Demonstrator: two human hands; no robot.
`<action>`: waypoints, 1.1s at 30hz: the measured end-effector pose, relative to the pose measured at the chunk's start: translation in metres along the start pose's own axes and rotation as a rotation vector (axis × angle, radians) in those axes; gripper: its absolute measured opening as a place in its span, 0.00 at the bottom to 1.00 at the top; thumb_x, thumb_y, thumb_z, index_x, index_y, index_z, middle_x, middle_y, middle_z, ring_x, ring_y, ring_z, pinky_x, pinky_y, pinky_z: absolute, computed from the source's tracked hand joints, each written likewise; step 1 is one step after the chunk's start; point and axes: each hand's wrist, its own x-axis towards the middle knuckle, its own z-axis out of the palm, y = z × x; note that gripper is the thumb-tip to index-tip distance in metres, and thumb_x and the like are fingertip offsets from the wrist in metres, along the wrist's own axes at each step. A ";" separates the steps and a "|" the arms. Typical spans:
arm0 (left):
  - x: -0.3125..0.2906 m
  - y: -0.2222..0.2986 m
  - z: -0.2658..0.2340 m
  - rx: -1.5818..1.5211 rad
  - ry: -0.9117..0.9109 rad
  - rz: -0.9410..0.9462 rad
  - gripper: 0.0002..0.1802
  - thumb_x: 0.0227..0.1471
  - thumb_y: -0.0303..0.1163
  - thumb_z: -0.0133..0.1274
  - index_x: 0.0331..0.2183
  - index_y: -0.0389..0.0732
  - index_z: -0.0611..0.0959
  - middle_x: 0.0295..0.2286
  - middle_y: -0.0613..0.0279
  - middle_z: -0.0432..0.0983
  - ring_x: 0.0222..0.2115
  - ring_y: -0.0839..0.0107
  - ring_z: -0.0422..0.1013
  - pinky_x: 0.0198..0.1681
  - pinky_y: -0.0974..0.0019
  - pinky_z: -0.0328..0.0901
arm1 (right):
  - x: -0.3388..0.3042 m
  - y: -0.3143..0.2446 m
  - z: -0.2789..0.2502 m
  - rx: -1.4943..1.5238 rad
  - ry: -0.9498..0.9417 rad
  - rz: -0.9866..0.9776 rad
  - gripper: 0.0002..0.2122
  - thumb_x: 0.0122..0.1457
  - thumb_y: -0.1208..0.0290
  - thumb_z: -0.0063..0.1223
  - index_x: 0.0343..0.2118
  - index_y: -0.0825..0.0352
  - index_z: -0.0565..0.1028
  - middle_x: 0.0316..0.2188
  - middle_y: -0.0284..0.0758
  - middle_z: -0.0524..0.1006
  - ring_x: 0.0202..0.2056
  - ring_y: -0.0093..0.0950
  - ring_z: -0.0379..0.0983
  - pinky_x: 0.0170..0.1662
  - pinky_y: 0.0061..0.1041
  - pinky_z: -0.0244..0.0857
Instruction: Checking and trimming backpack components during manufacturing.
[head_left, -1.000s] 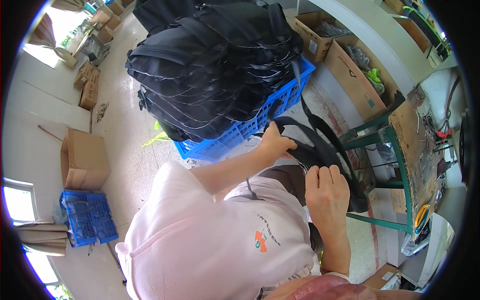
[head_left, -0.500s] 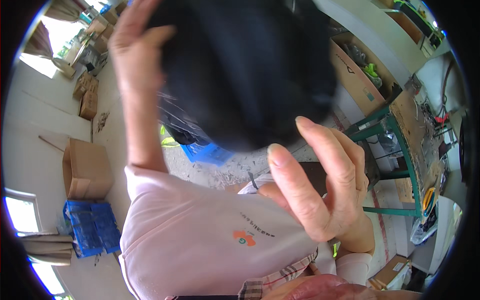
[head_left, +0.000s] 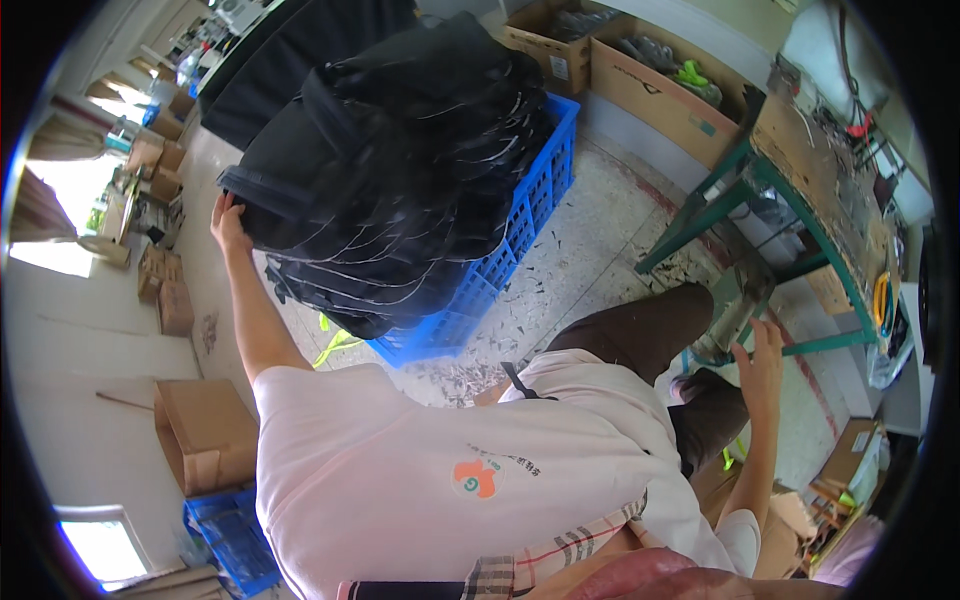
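A tall heap of black fabric pieces [head_left: 400,190] with pale stitched or frayed edges overfills a blue plastic crate [head_left: 540,175] to the front left. My left hand [head_left: 231,222] reaches out to the heap's left side, its fingers closed on the edge of the top black fabric piece [head_left: 285,190], near a thick dark band. Part of those fingers is hidden by the fabric. My right hand [head_left: 760,365] is raised at the right, beside the green-legged bench [head_left: 810,215]. It holds nothing, and its fingers are loosely apart.
Two open cardboard boxes [head_left: 660,105] with bagged items stand against the far wall. On the left are a cardboard carton [head_left: 205,435] and a blue folded bag [head_left: 235,535]. Dark scraps litter the floor [head_left: 560,265]. A yellow-handled tool [head_left: 883,300] hangs at the bench.
The black piece that was held up close has moved down and away onto the heap, with my left hand still at its edge. My right hand has drawn back to the right, away from it.
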 end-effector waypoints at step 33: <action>-0.569 -0.040 0.320 1.161 -1.819 0.600 0.10 0.44 0.26 0.38 0.32 0.31 0.66 0.29 0.54 0.64 0.30 0.64 0.62 0.38 0.67 0.56 | -0.495 0.202 0.304 1.330 0.517 2.593 0.22 0.42 0.60 0.56 0.37 0.72 0.68 0.39 0.45 0.69 0.39 0.38 0.67 0.37 0.38 0.64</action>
